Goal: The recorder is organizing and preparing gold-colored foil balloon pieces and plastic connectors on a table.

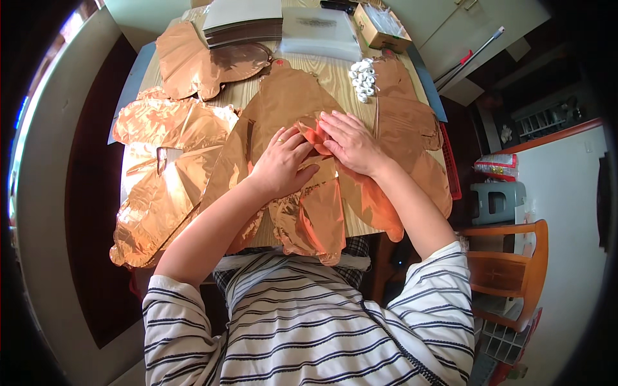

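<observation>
A copper-coloured foil balloon (pixel 322 212), flat and uninflated, lies at the near middle of the table. Its upper part is gathered into an orange-red fold (pixel 314 137) between my hands. My left hand (pixel 283 157) curls over the left side of this fold, thumb apart and pointing right. From the other side my right hand (pixel 351 143) presses its fingers against the fold. Some fingertips are hidden behind the foil. Under and beyond my hands lies another flat copper foil sheet (pixel 283 96).
More flat foil balloons lie left (pixel 174 167), far left (pixel 180 58) and right (pixel 412 122). Along the back are stacked boards (pixel 243 22), clear plastic bags (pixel 320 38) and a small carton (pixel 393 44). White coiled bundles (pixel 363 80) sit nearby. A wooden chair (pixel 531 257) stands right.
</observation>
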